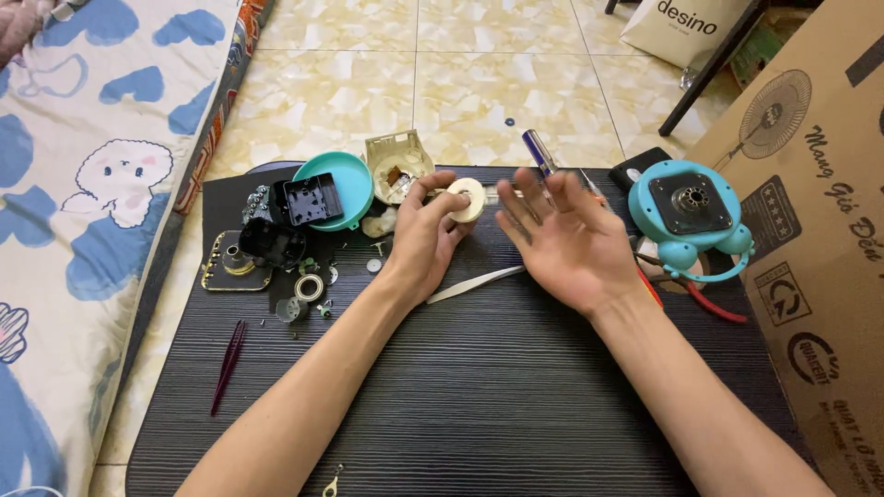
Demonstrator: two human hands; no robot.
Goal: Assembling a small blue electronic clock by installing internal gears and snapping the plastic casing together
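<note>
Pinching a cream plastic disc (467, 199) in my left hand (425, 237), I see my right hand (562, 241) spread empty just right of it, palm facing the disc.

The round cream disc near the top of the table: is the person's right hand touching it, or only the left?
Apart. The head view shows the left hand gripping the cream disc, while the right hand is open, palm up, with dark table visible between them.

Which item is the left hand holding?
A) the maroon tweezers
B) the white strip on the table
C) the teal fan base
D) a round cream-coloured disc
D: the left hand pinches the round cream-coloured disc at its fingertips, while the right hand is open, palm up, beside it.
</note>
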